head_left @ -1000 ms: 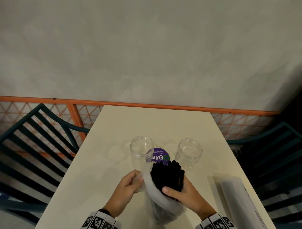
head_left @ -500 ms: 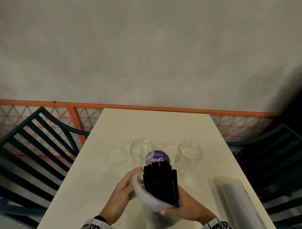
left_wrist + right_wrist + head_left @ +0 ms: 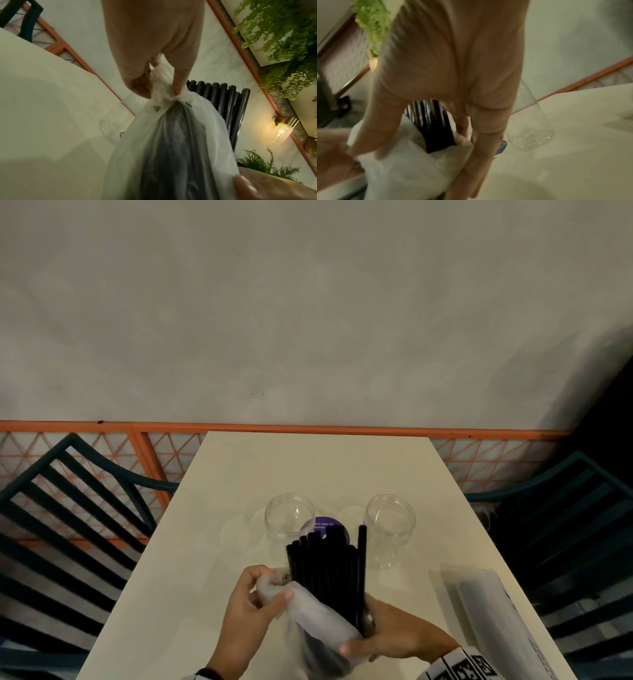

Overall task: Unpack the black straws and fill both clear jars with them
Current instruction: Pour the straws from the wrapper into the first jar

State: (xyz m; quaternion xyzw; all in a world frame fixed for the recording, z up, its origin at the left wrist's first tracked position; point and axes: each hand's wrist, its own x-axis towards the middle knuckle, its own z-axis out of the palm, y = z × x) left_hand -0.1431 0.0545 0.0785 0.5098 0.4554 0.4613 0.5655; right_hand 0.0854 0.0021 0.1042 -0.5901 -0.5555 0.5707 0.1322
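A bundle of black straws [image 3: 327,573] stands upright, its lower half still inside a thin white plastic bag [image 3: 318,621]. My left hand [image 3: 272,583] pinches the bag's bunched rim [image 3: 164,89] beside the straws [image 3: 228,102]. My right hand [image 3: 363,635] grips the bundle through the bag from the right, thumb in front. The right wrist view shows the straws [image 3: 435,125] rising out of the bag [image 3: 406,162] between my fingers. Two clear jars, the left jar [image 3: 289,518] and the right jar [image 3: 390,529], stand open and empty just beyond the bundle.
A purple round sticker [image 3: 325,525] lies on the cream table [image 3: 212,559] between the jars. A second flat plastic package [image 3: 496,621] lies at the near right. Dark slatted chairs [image 3: 68,508] flank both sides, and an orange railing [image 3: 308,428] runs behind.
The straws stick further out of the bag than before. My left hand has drawn the bag's rim down, and my right hand has slid lower on the bundle.
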